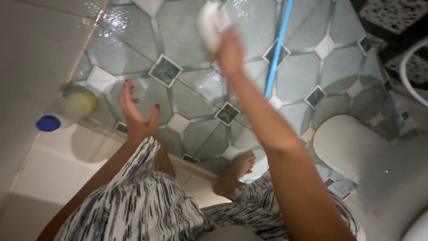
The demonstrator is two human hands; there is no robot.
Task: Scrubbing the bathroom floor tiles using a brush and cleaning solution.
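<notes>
The white pad-like object (210, 22), blurred and too soft in outline to name surely, sat in the right hand (229, 51), far in the scene near the top edge. The fingers were wrapped round its lower end, so the hand was closed on it; the arm stretched out straight, which put the object out over the wet tiled floor (196, 89) rather than close to the body. The left hand (136, 111) was held open and empty, fingers spread and palm turned inward, nearer and to the left, above the step edge, seemingly out for balance.

Just right of the right hand a thin blue pole (277, 49) ran from the far edge down toward the forearm; whether it touched the arm could not be told. On the left, a plastic bottle with a blue cap (67, 111) lay on its side against the pale wall (31, 53), at the corner where the floor met a raised cream ledge (58, 169). A bare foot (236, 172) rested at that ledge's edge, below patterned black-and-white clothing (138, 201). To the right stood a white toilet (352, 147), lid down. The floor tiles were grey-green with white and dark diamonds and shone with water.
</notes>
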